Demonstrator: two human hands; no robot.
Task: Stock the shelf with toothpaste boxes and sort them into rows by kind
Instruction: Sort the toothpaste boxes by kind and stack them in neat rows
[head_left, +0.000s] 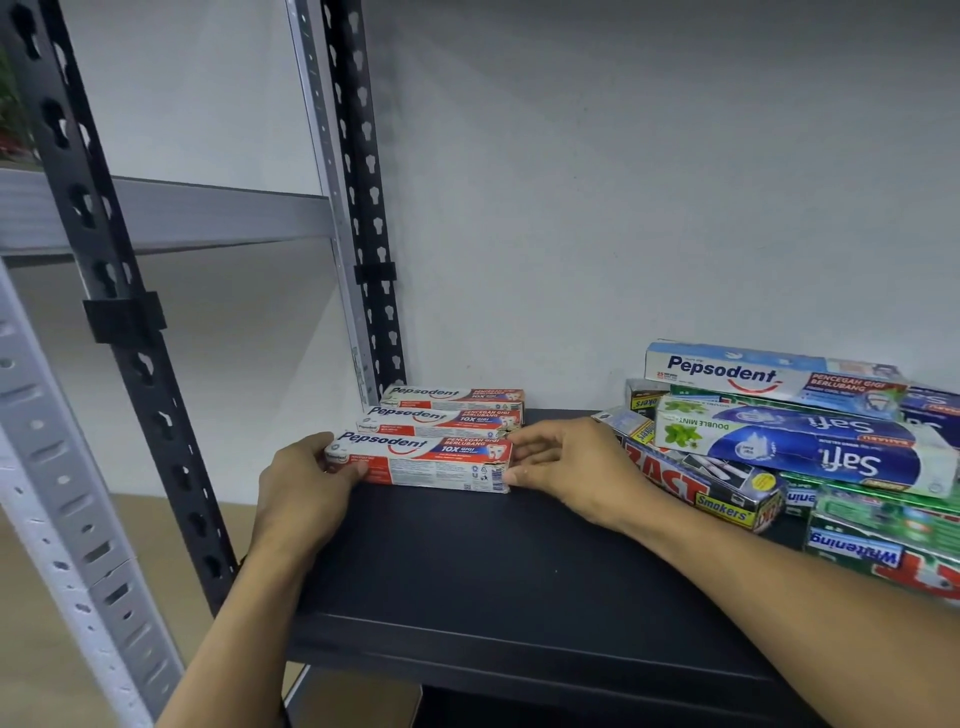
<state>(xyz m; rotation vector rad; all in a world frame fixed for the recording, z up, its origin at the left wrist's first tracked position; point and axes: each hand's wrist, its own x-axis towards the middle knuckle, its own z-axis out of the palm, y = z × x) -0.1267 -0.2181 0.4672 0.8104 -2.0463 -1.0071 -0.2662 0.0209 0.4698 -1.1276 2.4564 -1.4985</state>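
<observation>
a: nearest us on the left, a pale grey perforated metal upright (52, 493) is slanting up the frame, and two bare forearms are reaching in over the front lip of the flat black shelf board (493, 571).

b: the left hand (306, 488) is wrapping round the left end of the front red-and-white pepsodent carton (426, 462), thumb lying along the front face, fingers curling over the end.

a: and the right hand (566, 467) is meeting the other end, fingers only lightly bent against the end flap and thumb pressing at the lower front corner. so both hands are gripping that one carton between them.

b: the carton is lying lengthwise on the left part of the board, printed side facing us, its bottom edge looking to be down on the shelf.

a: just behind it a second red-and-white pepsodent carton (441, 422) is lying parallel, and a third red-and-white pepsodent carton (457, 399) is sitting behind that, close to the white wall (623, 182).

b: over on the right, apart from that row, a mixed pile is sitting. a green whitening carton (883, 540) is lying nearest, and a black zact smokers carton (696, 488) is angling out just beside the right wrist.

a: a blue-and-white safi carton (800, 447) is resting on top, print upside down to us, and a long blue-and-white pepsodent carton (769, 376) is topping the pile at the back.

b: a black slotted metal upright (130, 291) is rising at the shelf's left front corner.
</observation>
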